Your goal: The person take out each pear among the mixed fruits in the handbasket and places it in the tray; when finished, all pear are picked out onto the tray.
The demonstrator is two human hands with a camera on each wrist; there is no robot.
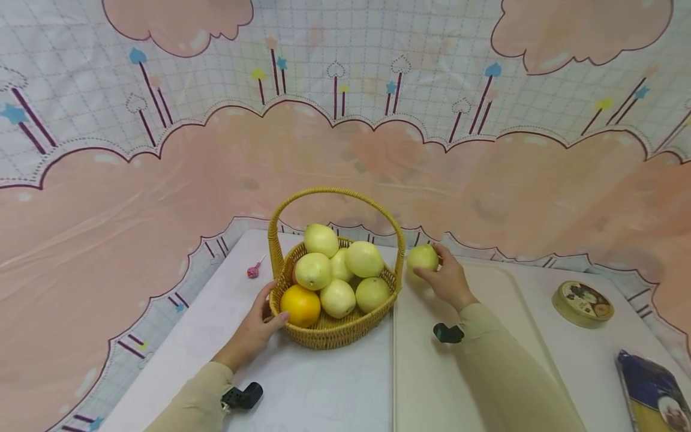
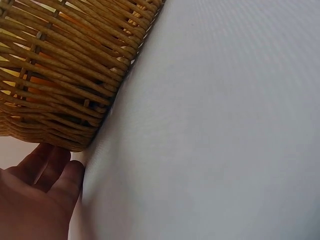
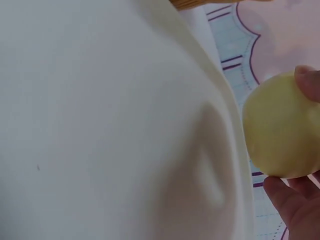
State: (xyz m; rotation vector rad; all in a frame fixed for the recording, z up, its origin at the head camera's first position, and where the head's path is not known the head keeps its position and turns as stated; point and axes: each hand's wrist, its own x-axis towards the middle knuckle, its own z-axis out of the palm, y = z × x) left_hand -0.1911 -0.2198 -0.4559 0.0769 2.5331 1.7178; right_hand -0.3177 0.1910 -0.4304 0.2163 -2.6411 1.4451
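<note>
A wicker basket (image 1: 329,341) with a tall arched handle stands on the white table. It holds an orange (image 1: 300,306) and several smooth, pale yellow-green round fruits (image 1: 338,298). My left hand (image 1: 254,333) grips the basket's left side, thumb at the rim by the orange. In the left wrist view, fingers (image 2: 70,177) of that hand touch the weave low down, close to the tabletop. To the right of the basket, my right hand (image 1: 447,279) holds another round yellow-green fruit (image 1: 423,258) between thumb and fingers. The right wrist view shows this fruit (image 3: 280,130) past the tray's edge.
A cream tray (image 1: 418,372) lies right of the basket, under my right forearm. Farther right are a round tin (image 1: 583,303) and a blue-and-yellow packet (image 1: 655,390). A pink lollipop (image 1: 254,270) lies left of the basket. A patterned cloth (image 1: 459,180) hangs behind the table.
</note>
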